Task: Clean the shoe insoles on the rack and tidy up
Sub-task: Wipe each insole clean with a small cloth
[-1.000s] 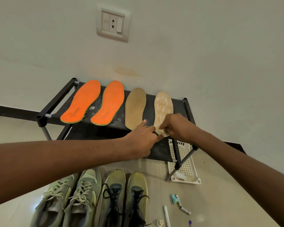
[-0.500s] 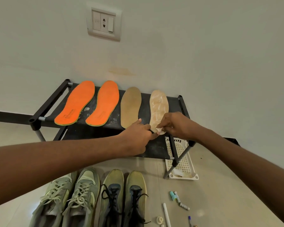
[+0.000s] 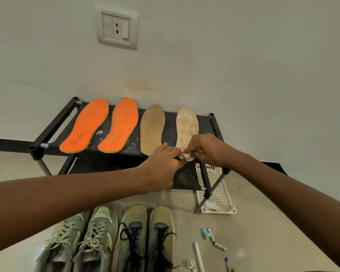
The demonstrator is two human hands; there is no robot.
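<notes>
On the top shelf of the black rack [image 3: 53, 130] lie two orange insoles [image 3: 86, 124] [image 3: 120, 124], a tan insole [image 3: 152, 128] and a pale insole [image 3: 186, 126] streaked with whitish residue. Both hands meet at the near heel end of the pale insole. My left hand [image 3: 161, 165] grips a small dark tool [image 3: 178, 158] whose tip touches that heel. My right hand [image 3: 208, 150] pinches the heel edge from the right, hiding part of it.
A white perforated basket [image 3: 218, 195] sits on the floor under the rack's right end. Two pairs of sneakers [image 3: 86, 238] [image 3: 145, 236] stand in front. A small tube [image 3: 212, 237], pens and a tape roll [image 3: 190, 263] lie on the floor at right. A wall socket [image 3: 116, 29] is above.
Both hands stay at the pale insole's heel with only small finger movements. The view has shifted slightly.
</notes>
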